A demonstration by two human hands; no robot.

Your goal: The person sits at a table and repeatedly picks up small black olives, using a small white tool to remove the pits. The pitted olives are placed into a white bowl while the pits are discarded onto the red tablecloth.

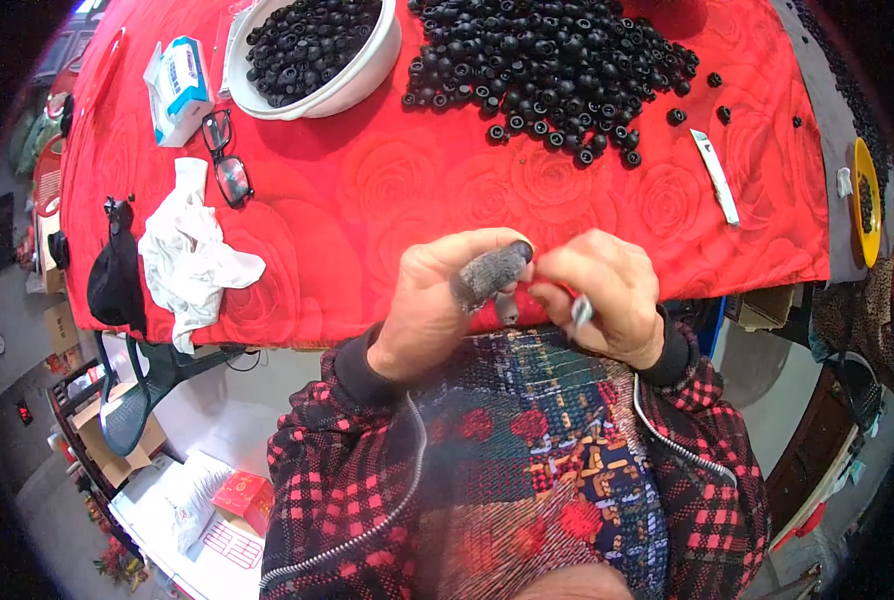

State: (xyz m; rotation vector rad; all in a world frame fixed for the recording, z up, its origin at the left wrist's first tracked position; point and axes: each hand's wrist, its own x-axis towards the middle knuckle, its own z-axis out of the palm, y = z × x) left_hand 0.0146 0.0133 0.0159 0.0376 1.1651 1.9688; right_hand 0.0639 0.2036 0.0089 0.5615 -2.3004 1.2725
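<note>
My left hand (422,300), near the table's front edge, wears grey fabric finger covers (489,275). Its thumb and fingers are closed on a small round black piece (523,250). My right hand (607,295) comes up close beside it, fingers curled around a slim tool with a silver end (581,309); the rest of this tool is hidden in the fist. The right fingertips are blurred and nearly touch the black piece. Beyond my hands lies a wide heap of similar black pieces (557,75), round and cap-like, some showing ringed openings.
A white basin (357,92) full of black pieces stands at the far left. Nearby are a tissue pack (182,95), eyeglasses (229,165), a white cloth (192,255) and a black cloth item (115,270). A white cutter knife (715,178) and a yellow dish (867,245) are rightward.
</note>
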